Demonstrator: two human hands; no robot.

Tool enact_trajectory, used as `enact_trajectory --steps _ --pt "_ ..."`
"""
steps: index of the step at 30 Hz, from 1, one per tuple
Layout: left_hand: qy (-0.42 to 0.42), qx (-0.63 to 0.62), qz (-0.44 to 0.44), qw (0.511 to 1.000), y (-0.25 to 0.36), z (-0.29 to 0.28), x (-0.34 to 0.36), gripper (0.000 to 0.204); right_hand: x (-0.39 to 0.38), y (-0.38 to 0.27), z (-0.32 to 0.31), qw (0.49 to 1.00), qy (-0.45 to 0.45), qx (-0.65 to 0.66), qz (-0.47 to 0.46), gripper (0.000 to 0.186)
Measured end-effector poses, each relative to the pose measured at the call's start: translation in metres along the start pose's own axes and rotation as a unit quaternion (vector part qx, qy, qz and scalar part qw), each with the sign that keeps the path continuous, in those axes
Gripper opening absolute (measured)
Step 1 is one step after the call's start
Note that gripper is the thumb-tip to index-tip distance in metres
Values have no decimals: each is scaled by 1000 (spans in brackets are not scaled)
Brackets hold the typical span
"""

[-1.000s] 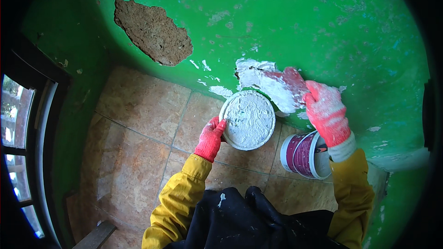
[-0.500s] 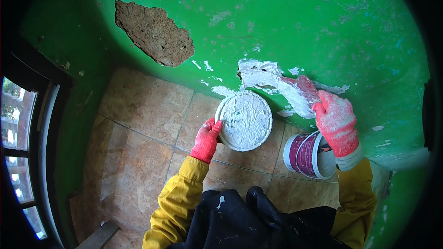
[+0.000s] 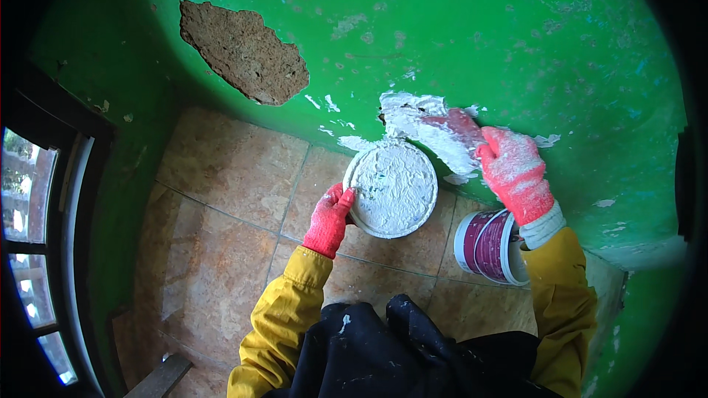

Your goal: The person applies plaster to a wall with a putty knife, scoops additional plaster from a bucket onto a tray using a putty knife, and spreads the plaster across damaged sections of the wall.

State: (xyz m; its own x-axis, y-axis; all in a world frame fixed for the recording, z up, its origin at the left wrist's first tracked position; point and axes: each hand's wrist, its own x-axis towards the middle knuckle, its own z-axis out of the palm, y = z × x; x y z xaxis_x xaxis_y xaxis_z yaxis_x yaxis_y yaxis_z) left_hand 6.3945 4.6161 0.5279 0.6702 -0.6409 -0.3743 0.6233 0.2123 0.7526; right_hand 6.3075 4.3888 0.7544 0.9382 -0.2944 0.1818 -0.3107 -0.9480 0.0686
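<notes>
Green wall [image 3: 479,44], tiled floor [image 3: 214,273], a bucket [image 3: 483,245] near the floor's wall edge. My left hand [image 3: 327,222], thumb over the rim, other fingers hidden, holds a paste-covered lid [image 3: 389,234] nearby, seemingly for easy reach; my right hand [image 3: 516,171], closed, holds a scraper [image 3: 463,125] against the wall.

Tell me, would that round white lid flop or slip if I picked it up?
The lid seems stiff, looking flat though the left hand grips only one edge. It might feel slippery: white paste covers its face.
</notes>
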Motion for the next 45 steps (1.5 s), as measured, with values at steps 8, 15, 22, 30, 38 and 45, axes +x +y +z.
enact_trajectory --steps 8,15,22,30,38,45 --pt "15 2 2 1000 -4 2 -2 30 -21 39 -13 997 -5 -51 58 23" --pt "11 17 4 1000 -1 -1 -3 29 -58 29 -47 998 21 -27 49 20" --pt "10 18 -24 999 -7 -14 -17 32 -40 -15 -11 993 0 -58 -100 15" --pt "41 16 -18 999 -16 -42 -21 30 -28 -48 34 977 -80 -109 -167 20" --pt "28 10 -43 999 -13 -41 -17 31 -21 -46 43 975 -30 -121 -182 25" --pt "18 5 -34 999 -13 -36 -14 31 0 -45 19 979 -21 -114 -165 19"
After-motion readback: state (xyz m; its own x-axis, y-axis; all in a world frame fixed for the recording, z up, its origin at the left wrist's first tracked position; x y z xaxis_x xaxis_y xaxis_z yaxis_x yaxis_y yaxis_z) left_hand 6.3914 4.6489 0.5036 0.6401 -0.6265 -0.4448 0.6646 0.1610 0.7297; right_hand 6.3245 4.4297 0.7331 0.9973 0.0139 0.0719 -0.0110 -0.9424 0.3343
